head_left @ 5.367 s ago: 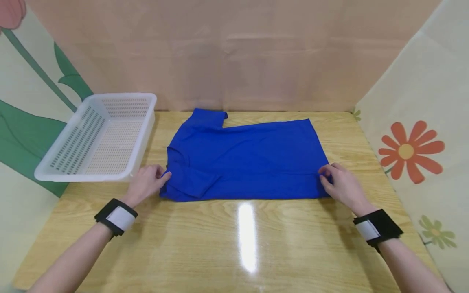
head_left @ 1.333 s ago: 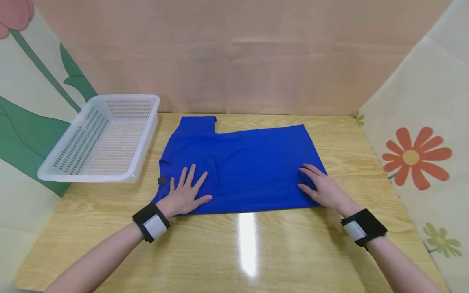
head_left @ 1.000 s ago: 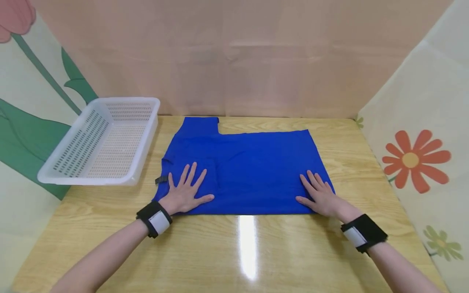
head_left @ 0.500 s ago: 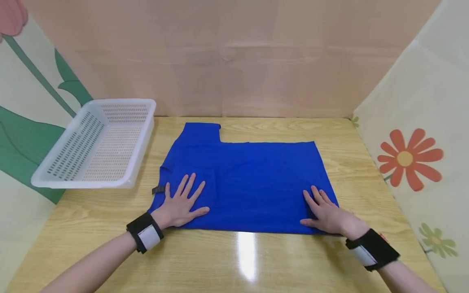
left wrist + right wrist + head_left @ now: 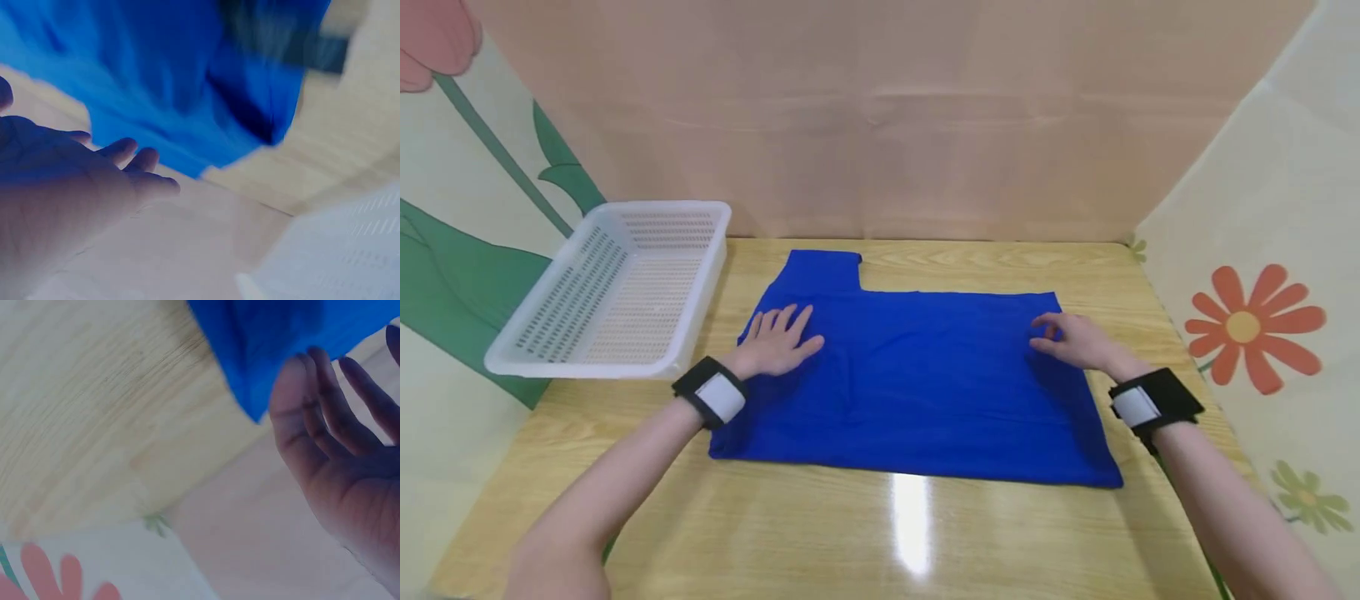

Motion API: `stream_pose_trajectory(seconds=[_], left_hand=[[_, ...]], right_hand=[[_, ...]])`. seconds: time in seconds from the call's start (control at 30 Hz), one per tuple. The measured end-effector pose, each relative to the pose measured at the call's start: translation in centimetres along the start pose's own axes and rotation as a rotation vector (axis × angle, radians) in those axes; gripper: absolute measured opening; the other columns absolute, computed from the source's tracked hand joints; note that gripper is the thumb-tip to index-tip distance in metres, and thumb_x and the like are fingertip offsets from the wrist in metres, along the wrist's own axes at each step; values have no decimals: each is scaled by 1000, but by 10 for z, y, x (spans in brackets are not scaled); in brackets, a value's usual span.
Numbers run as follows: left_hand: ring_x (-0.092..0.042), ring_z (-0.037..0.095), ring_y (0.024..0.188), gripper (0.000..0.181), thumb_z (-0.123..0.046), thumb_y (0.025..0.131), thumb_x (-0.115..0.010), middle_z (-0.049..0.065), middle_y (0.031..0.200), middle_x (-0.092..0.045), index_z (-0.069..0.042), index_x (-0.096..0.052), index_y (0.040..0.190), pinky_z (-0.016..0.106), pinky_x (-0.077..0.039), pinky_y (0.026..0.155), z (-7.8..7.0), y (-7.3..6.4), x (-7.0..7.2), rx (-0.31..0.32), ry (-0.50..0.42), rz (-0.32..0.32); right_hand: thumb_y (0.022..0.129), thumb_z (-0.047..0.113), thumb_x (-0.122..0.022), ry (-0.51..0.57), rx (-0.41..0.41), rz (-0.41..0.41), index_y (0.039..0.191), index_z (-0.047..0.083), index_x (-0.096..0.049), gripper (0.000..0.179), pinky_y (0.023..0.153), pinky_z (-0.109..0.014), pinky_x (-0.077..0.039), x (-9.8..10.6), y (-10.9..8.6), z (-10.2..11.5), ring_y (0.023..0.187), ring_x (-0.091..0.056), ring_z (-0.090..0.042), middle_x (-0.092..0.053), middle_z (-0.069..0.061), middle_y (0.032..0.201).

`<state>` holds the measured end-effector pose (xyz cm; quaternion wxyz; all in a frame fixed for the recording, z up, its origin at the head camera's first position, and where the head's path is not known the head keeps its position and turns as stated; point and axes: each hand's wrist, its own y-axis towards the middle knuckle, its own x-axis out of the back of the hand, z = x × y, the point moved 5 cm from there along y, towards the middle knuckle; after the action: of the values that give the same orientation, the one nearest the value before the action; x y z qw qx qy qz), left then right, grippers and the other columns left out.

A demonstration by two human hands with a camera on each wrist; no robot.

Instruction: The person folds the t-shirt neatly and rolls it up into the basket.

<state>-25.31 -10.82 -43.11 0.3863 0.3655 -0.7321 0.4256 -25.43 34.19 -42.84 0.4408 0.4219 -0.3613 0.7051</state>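
A blue T-shirt (image 5: 940, 383) lies on the table in the head view, its near side folded in and one sleeve (image 5: 823, 271) sticking out at the far left. My left hand (image 5: 775, 342) hovers over the collar end with fingers spread, holding nothing; the left wrist view shows its palm raised off the cloth. Over the hem end is my right hand (image 5: 1075, 340), fingers loosely bent, with nothing between them. In the right wrist view its fingertips overlap the far hem corner. A dark label (image 5: 294, 47) appears blurred at the collar in the left wrist view.
A white perforated basket (image 5: 700, 308) stands at the back left of the wooden table (image 5: 820, 533), close to my left arm. A pinkish sheet (image 5: 925, 125) hangs behind, and flower-patterned sheets flank both sides.
Both hands first grip the shirt's near edge, then press flat on it. Now they have lifted off and moved toward the far side. The shirt has shifted nearer to me.
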Motion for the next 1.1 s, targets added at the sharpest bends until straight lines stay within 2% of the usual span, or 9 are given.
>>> stream_pose_trajectory(seconds=[0.07, 0.17, 0.33, 0.43, 0.57, 0.73, 0.97, 1.03, 1.1], left_hand=[[-6, 53, 152, 74, -50, 106, -31, 27, 167, -8, -7, -9, 162, 64, 1, 124, 3, 15, 17, 41, -57, -31], [-9, 55, 151, 72, -46, 107, -32, 30, 165, -12, -4, -11, 161, 63, -3, 124, 15, 37, 35, 102, -131, -100], [-18, 53, 150, 65, -38, 107, -33, 31, 162, -22, -1, -19, 159, 59, -13, 124, 38, 64, 49, 187, -211, -228], [-22, 51, 149, 62, -35, 106, -35, 31, 160, -27, -1, -25, 157, 58, -18, 123, 47, 74, 53, 196, -245, -292], [-31, 47, 146, 57, -29, 106, -40, 29, 156, -37, 2, -33, 153, 54, -26, 121, 56, 82, 53, 150, -294, -362], [-35, 43, 146, 52, -22, 105, -45, 27, 155, -41, 5, -39, 149, 51, -27, 122, 63, 86, 46, 92, -315, -377], [-38, 45, 144, 52, -22, 104, -46, 30, 151, -44, 8, -40, 147, 51, -29, 121, 56, 98, 39, 14, -299, -362], [-37, 44, 145, 52, -22, 105, -46, 30, 153, -43, 7, -39, 148, 51, -28, 122, 54, 99, 37, 16, -338, -341], [-34, 43, 147, 53, -22, 105, -46, 28, 156, -39, 5, -37, 149, 51, -27, 123, 54, 100, 37, 31, -429, -313]], right_hand=[[97, 19, -65, -2, -17, -18, 124, -10, -60, 41, 64, -32, -42, 4, 15, -13, 69, -54, -18, -64, -16, 90], [96, 18, -65, -14, -41, -38, 124, -11, -60, 41, 72, -42, -47, 9, 34, -24, 78, -59, -29, -64, -24, 96], [95, 16, -62, -43, -98, -59, 127, -13, -58, 43, 93, -62, -46, 18, 55, -34, 108, -59, -50, -60, -39, 118], [96, 16, -60, -56, -144, -58, 131, -12, -55, 45, 99, -65, -43, 21, 62, -40, 117, -53, -55, -54, -41, 128], [96, 16, -60, -60, -170, -68, 131, -11, -56, 45, 100, -65, -42, 22, 65, -48, 120, -52, -56, -53, -41, 132], [96, 14, -58, 6, -181, -87, 133, -12, -53, 45, 101, -65, -41, 20, 66, -59, 121, -50, -57, -51, -42, 133], [94, 12, -59, -1, -183, -106, 127, -12, -57, 41, 95, -63, -44, 18, 66, -72, 111, -55, -53, -57, -42, 122], [94, 11, -58, -5, -187, -99, 126, -12, -58, 40, 93, -61, -45, 17, 66, -73, 108, -57, -52, -58, -41, 120], [94, 11, -58, -7, -192, -94, 126, -12, -59, 39, 90, -59, -46, 16, 66, -73, 103, -59, -49, -60, -39, 115]])
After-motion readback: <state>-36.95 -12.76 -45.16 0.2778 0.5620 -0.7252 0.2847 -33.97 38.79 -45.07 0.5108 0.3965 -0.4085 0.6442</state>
